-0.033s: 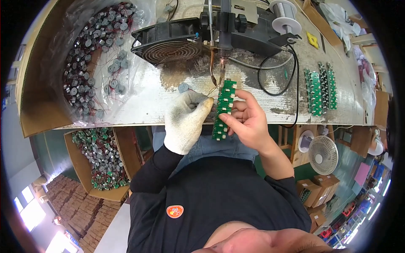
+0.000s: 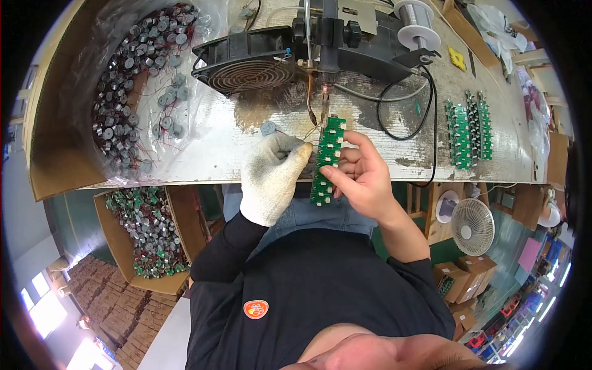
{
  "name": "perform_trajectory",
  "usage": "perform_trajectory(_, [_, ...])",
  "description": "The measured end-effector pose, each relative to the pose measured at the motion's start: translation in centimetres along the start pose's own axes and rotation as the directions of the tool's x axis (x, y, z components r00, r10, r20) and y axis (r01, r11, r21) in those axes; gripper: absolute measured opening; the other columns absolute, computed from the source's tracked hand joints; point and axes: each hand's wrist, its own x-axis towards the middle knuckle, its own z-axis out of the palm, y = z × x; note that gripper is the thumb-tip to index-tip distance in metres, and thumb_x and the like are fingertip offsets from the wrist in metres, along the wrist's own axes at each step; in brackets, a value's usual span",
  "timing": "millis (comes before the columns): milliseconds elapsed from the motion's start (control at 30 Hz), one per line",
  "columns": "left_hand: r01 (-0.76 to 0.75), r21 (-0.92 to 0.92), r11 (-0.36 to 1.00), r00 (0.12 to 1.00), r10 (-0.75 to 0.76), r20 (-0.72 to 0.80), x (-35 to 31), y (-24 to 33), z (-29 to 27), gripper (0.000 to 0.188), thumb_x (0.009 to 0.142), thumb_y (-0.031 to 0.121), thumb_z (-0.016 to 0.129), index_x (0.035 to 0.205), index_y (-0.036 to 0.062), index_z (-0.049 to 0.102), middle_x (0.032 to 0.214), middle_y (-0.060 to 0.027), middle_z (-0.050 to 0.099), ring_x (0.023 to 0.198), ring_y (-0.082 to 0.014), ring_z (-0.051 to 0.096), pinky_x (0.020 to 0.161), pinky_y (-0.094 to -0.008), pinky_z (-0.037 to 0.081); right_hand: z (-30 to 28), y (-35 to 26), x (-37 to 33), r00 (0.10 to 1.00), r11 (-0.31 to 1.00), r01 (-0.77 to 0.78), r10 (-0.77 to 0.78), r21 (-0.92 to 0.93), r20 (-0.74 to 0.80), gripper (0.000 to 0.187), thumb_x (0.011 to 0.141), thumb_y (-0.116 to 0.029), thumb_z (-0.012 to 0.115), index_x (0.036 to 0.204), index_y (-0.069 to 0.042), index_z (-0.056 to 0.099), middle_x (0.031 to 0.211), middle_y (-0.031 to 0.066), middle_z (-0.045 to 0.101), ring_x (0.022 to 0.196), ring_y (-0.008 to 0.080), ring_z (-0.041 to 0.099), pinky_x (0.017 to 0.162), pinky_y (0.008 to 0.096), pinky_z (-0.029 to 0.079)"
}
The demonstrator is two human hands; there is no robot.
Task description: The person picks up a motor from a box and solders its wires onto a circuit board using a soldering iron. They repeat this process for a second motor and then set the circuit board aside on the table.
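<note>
My right hand [image 2: 364,179], bare, grips a long green circuit board strip [image 2: 330,157] between thumb and fingers. Small pale parts run along the strip, which stands nearly upright in the view. My left hand [image 2: 271,176] wears a white knitted glove with darkened fingertips. Its thumb and forefinger pinch together beside the strip's left edge, where thin wires [image 2: 310,132] show. Just beyond the glove lies a small round grey motor [image 2: 268,128]. A fixed soldering iron [image 2: 325,102] points down at the strip's far end; whether they touch, I cannot tell. Beside it hangs a thin metal feed tube [image 2: 310,92].
Several motors with red wires [image 2: 123,117] fill a plastic-lined box at left. A black fan [image 2: 250,68] and a solder wire spool [image 2: 417,24] stand at the back. More board strips [image 2: 459,135] lie right, past a black cable [image 2: 435,123]. Below left sits a carton [image 2: 148,283].
</note>
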Motion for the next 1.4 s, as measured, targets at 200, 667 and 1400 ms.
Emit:
perform_trajectory(200, [0.063, -0.011, 0.998, 0.998, -0.063, -0.026, 0.0, 0.6, 0.2, 0.015, 0.088, 0.012, 0.064, 0.086, -0.0030, 0.062, 0.077, -0.0044, 0.064, 0.069, -0.0072, 0.057, 0.062, -0.0226, 0.047, 0.0, 0.0, -0.1, 1.000, 1.000, -0.012, 0.012, 0.022, 0.006, 0.048, 0.087, 0.001, 0.063, 0.127, -0.001, 0.036, 0.091, 0.0108, 0.066, 0.066, 0.0082, 0.062, 0.048, 0.0202, 0.047])
perform_trajectory(667, [0.073, -0.025, 0.997, 0.996, -0.071, 0.050, 0.3, 0.2, -0.2, 0.016, 0.089, 0.013, 0.065, 0.094, -0.0007, 0.061, 0.085, -0.0035, 0.064, 0.075, -0.0077, 0.059, 0.067, -0.0215, 0.047, 0.0, -0.1, 0.1, 1.000, 0.999, 0.009, -0.010, 0.036, 0.026, 0.048, 0.087, 0.001, 0.061, 0.128, -0.001, 0.035, 0.093, 0.0112, 0.065, 0.065, 0.0078, 0.062, 0.048, 0.0197, 0.046])
perform_trajectory(1400, [0.027, 0.045, 0.999, 1.000, -0.027, 0.011, 0.2, 0.0, 0.2, 0.020, 0.088, 0.016, 0.067, 0.086, -0.0022, 0.060, 0.074, -0.0032, 0.062, 0.066, -0.0063, 0.056, 0.058, -0.0212, 0.044, 0.2, 0.1, -0.3, 1.000, 0.999, -0.023, 0.023, 0.032, 0.012, 0.049, 0.087, 0.001, 0.062, 0.128, 0.000, 0.034, 0.093, 0.0110, 0.065, 0.066, 0.0076, 0.061, 0.048, 0.0201, 0.046])
